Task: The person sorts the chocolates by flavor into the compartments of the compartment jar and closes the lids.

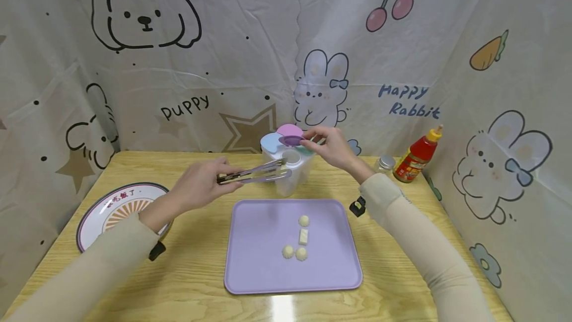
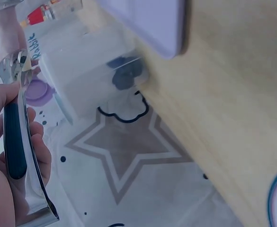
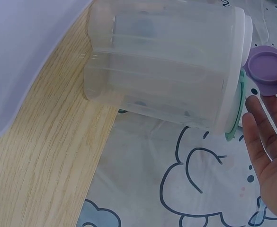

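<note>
My left hand grips metal tongs with a dark handle, their tips beside the round opening of a clear container. A small pale piece shows at the tong tips in the left wrist view; how firmly it is held I cannot tell. With thumb and fingers, my right hand pinches the purple lid, which stands raised from the container's top. Pink, blue and green lids cover other parts of that top. Several pale pieces, round and rectangular, lie on a lilac tray.
At the left, a white plate with a dark rim lies partly under my left forearm. A red sauce bottle with a yellow cap and a small silver-capped jar stand back right. A printed curtain hangs behind the wooden table.
</note>
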The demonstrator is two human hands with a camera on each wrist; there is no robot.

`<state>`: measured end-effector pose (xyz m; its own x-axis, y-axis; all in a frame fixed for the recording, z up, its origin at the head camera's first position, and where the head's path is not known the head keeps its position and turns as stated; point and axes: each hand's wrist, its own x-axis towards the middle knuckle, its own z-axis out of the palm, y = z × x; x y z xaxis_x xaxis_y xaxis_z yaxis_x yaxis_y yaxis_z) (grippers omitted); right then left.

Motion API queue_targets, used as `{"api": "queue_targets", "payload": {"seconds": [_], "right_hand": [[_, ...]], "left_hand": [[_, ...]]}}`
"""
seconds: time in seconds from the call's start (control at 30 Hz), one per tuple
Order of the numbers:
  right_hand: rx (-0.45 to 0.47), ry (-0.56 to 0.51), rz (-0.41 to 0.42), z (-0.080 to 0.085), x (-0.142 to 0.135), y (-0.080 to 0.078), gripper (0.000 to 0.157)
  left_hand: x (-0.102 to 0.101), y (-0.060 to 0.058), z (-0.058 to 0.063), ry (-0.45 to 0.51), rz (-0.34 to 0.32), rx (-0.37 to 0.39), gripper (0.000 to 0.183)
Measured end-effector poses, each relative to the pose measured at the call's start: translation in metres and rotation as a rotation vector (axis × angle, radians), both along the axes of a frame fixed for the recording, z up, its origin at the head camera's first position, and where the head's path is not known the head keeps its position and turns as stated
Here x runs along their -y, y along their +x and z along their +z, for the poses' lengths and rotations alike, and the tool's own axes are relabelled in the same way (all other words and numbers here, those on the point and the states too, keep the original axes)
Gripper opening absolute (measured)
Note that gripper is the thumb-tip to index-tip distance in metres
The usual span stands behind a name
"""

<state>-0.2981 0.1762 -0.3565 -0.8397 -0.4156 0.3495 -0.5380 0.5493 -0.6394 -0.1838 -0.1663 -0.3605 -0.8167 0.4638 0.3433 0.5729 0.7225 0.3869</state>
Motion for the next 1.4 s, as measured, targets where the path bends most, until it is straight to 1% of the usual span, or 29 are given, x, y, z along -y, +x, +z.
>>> {"api": "queue_targets", "payload": {"seconds": [0.13,0.3,0.4,0.53,0.67,1.0,1.2,1.4], "right_hand": [[0.0,0.0,0.002,0.0,0.0,-0.001,0.017],[-0.005,0.012,-0.004,0.0,0.0,-0.001,0.017],[-0.008,0.01,-0.005,0.0,0.0,-0.001,0.017],[-0.005,0.005,-0.002,-0.001,0.0,-0.001,0.017],[0.0,0.009,-0.006,0.0,0.0,-0.001,0.018],[-0.012,0.009,-0.003,0.0,0.0,-0.001,0.017],[-0.009,0.002,-0.007,-0.001,-0.001,-0.001,0.017],[-0.002,-0.005,-0.006,-0.001,0.0,-0.002,0.017]], "left_hand": [[-0.01,-0.015,0.009,-0.016,0.008,0.016,0.033],[-0.019,-0.033,0.014,-0.026,0.031,0.061,0.036],[-0.023,-0.04,0.015,-0.022,0.042,0.076,0.035],[-0.025,-0.046,0.015,-0.02,0.055,0.098,0.033],[-0.025,-0.048,0.014,-0.028,0.061,0.121,0.033],[-0.021,-0.049,0.014,-0.039,0.064,0.137,0.039],[-0.016,-0.042,0.012,-0.064,0.053,0.103,0.043],[-0.005,-0.033,0.009,-0.07,0.037,0.063,0.048]]}}
